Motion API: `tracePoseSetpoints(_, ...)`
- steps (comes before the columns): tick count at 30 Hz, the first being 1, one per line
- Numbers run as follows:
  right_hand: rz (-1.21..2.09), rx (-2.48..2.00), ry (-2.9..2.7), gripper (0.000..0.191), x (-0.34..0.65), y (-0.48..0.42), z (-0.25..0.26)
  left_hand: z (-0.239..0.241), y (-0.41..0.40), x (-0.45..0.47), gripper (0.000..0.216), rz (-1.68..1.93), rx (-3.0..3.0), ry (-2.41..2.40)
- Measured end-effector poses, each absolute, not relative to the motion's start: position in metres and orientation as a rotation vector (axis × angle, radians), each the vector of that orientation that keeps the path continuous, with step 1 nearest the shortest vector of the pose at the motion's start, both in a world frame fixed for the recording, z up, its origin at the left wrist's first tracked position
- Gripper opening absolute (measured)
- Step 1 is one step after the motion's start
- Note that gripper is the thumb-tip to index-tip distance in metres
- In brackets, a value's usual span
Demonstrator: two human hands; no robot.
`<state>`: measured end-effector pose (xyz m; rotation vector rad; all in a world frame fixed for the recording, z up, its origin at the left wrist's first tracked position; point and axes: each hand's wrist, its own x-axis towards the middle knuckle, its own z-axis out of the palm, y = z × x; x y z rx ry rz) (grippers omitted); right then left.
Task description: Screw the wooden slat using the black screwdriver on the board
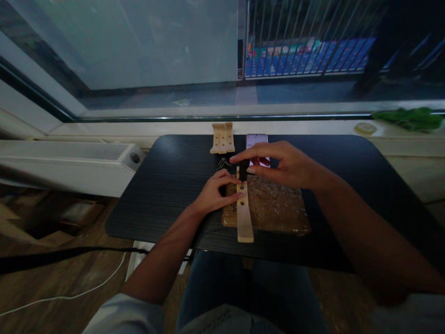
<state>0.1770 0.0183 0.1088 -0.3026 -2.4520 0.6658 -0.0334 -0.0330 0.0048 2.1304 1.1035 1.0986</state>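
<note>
- Left hand clamped on a pale wooden strip, thumb lying over its face.
- Right hand apart from the left, thumb and forefinger spread about a dark upright tool; cannot tell how firmly they grip it.
- Strip lies lengthwise across a brown slab, its flared near end jutting past the slab's front edge.
- Wood smooth, light; one dark round hole shows below the tool's tip.
- Slab mottled, glossy, apparently film-wrapped.
- Strip's far end partly covered by tool and fingers; whatever sits under the tip too small to make out.
- Loose screws beyond the left hand, blurred, count unclear.
- Phone partly hidden behind the right hand.
- Both sleeves cut off by the frame.
</note>
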Motion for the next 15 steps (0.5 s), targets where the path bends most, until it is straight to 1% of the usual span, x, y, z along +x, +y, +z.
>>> tracePoseSetpoints(6,0.780,-0.337,-2.435,0.032,0.1755,0.0188,0.1089,0.0041,-0.0331,-0.0330,0.022,1.119,2.134,1.092)
tracePoseSetpoints(15,0.687,-0.460,-2.340,0.026,0.1726,0.0168,0.1078,0.0062,-0.0339,-0.0336,0.027,1.074,2.128,1.119)
